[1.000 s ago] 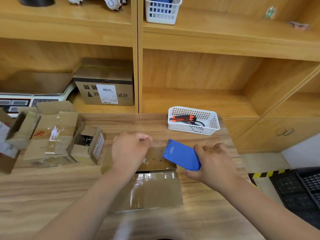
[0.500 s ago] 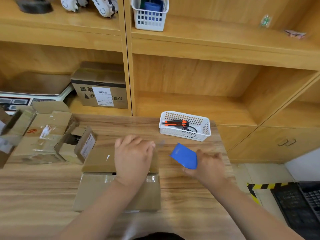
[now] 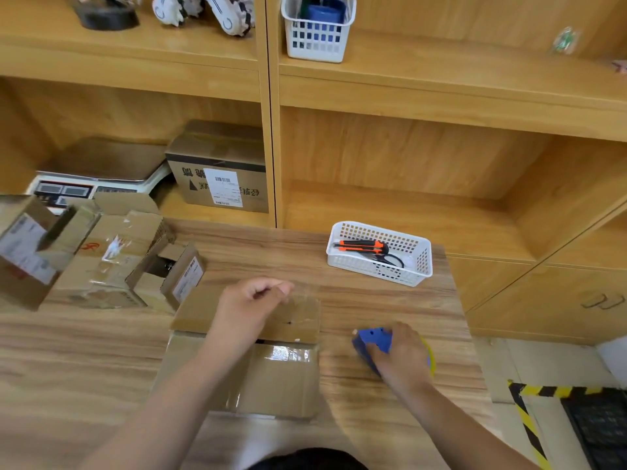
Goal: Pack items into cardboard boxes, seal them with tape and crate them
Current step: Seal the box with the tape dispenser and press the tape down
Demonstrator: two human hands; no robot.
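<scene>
A flat cardboard box [image 3: 281, 381] lies on the wooden table [image 3: 84, 361] in front of me, with clear tape shining across its top. My left hand [image 3: 249, 308] rests on the box's far flap, its fingers curled over the flap's far edge. To the right of the box, my right hand [image 3: 402, 356] grips a blue tape dispenser [image 3: 371, 340] that sits down on the table top. The hand covers most of it.
A white basket [image 3: 412, 271] with an orange utility knife [image 3: 361, 245] and scissors stands at the table's far right. Several opened cartons [image 3: 101, 262] crowd the far left. A labelled box [image 3: 220, 174] and a scale [image 3: 84, 188] sit on the shelf. A black crate [image 3: 600, 432] stands on the floor, right.
My right hand has carried the blue dispenser away from the box and down onto the table at the right. My left hand's fingers have curled at the flap's far edge.
</scene>
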